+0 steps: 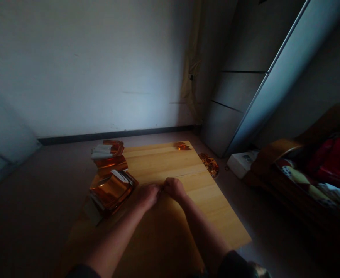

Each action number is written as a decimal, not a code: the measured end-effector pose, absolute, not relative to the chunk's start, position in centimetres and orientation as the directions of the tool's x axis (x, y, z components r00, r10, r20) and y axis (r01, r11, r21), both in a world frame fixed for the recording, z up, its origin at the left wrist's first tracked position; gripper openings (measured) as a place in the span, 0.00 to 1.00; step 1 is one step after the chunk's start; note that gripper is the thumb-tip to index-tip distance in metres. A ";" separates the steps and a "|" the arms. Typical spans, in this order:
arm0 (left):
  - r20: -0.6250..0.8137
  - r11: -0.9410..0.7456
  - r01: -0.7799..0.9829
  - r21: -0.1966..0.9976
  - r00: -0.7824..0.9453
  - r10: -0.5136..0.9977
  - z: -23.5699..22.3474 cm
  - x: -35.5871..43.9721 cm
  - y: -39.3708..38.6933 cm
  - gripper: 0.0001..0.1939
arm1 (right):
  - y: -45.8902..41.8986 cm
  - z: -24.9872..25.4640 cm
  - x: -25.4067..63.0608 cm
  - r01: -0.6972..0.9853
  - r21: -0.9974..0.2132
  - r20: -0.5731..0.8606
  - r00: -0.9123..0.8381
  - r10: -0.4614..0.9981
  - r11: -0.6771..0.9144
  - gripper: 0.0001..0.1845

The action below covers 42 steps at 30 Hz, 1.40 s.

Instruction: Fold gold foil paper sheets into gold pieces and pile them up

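Observation:
My left hand (150,195) and my right hand (174,187) meet over the middle of a wooden table (155,162). Both are closed, with their fingertips close together. Whatever they pinch is hidden or too small to name. Left of my left hand lies a stack of shiny copper-coloured foil sheets (109,191), with white edges showing. Behind it are a curled foil sheet (112,164) and a white-and-copper folded bundle (102,150) at the table's left edge. A small folded piece of copper foil (182,146) rests near the far right corner.
Beyond the table's right edge, low down, sits a heap of copper foil pieces (210,165). A white box (241,164) stands on the floor by a wooden sofa (285,146) with red cloth on it. A tall grey fridge (230,96) and a pale wall (100,69) are behind.

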<state>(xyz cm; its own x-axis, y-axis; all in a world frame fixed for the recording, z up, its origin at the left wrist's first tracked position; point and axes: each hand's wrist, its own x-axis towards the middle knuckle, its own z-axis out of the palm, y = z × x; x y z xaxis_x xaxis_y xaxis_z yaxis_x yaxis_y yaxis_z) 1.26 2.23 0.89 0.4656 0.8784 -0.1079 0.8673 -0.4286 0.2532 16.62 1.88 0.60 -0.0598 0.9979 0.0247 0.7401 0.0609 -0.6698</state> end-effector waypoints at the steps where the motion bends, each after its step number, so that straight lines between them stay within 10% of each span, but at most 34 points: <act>1: -0.116 -0.415 0.869 0.269 0.457 0.882 0.9 1.2 2.3 0.18 | 2.0 0.7 16.5 0.771 -0.635 -0.013 -0.074 0.997 0.049 0.09; 19: -0.218 -0.273 0.843 0.463 0.407 0.887 2.2 0.5 3.3 0.22 | 1.7 1.4 14.8 0.890 -0.456 -0.083 -0.036 0.996 -0.006 0.17; 42: -0.208 -0.226 0.781 0.583 0.412 0.887 0.8 0.6 3.9 0.18 | 2.6 1.2 18.2 0.850 -0.519 -0.092 0.046 0.995 -0.088 0.08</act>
